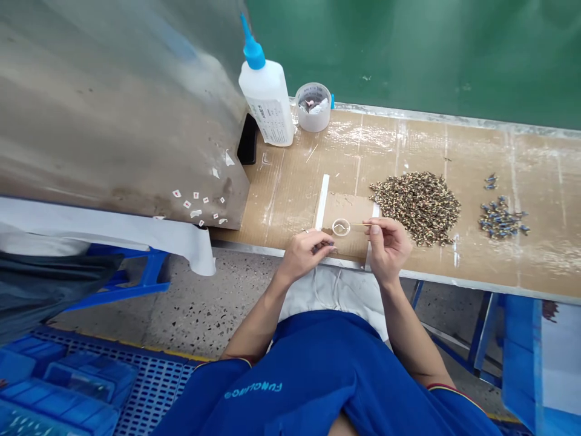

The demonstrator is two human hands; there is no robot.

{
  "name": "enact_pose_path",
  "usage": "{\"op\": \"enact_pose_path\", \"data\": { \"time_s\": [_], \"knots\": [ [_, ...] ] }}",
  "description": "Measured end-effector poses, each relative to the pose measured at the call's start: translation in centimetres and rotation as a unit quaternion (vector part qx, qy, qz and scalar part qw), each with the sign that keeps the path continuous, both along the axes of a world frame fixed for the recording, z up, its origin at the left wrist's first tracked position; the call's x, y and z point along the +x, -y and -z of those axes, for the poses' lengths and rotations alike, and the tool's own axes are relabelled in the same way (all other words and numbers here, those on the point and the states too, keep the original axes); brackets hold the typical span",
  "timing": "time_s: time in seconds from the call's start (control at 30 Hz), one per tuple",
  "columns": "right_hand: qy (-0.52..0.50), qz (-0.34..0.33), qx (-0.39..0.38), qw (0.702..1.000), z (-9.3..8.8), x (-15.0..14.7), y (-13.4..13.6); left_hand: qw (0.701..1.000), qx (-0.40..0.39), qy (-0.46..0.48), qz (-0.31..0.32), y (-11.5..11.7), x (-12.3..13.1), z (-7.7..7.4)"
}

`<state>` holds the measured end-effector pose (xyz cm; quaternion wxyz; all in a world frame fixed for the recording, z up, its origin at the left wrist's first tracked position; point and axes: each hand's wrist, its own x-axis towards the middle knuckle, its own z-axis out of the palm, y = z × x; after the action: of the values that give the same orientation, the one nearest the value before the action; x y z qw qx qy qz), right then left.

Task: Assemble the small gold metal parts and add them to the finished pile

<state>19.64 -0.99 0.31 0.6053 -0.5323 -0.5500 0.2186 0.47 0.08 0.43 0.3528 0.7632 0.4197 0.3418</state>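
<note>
My right hand (389,248) pinches a thin wooden stick (361,224), like a toothpick, that points left toward a small round lid-like dish (341,227). Some whitish stuff lies in the dish. Left of it and nearer to me, my left hand (308,253) is closed with its fingertips together on a small dark part (321,247), mostly hidden by the fingers. Dish and fingertips are over a piece of brown cardboard (356,209) with white strips at its sides. Just right of the cardboard lies a big heap of tiny brass-and-dark metal parts (417,206).
Farther right is a smaller pile of blue-tipped metal parts (502,218). A white bottle with a blue nozzle (270,100), a clear tub (314,109) and a black phone-like object (247,140) stand or lie at the back left. A metal panel (136,121) borders the left side.
</note>
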Motion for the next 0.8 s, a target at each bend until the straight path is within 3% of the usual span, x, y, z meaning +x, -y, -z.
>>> {"op": "enact_pose_path", "data": {
  "time_s": [0.23,0.6,0.7,0.8],
  "knots": [
    [0.154,-0.046,-0.031,0.987,-0.3,-0.2,-0.4,1.0,0.0,0.0,0.001,0.0,-0.1,0.0],
    [0.144,-0.009,-0.056,0.988,-0.1,1.8,0.1,1.0,0.001,-0.004,-0.003,0.1,-0.1,0.3],
    [0.235,-0.013,-0.072,0.969,-0.1,2.8,0.0,1.0,0.0,0.0,0.001,0.1,-0.2,0.4],
    [0.358,-0.042,-0.082,0.929,-0.2,3.8,-0.4,1.0,-0.001,-0.001,0.001,0.1,-0.2,0.3]
  ]
}}
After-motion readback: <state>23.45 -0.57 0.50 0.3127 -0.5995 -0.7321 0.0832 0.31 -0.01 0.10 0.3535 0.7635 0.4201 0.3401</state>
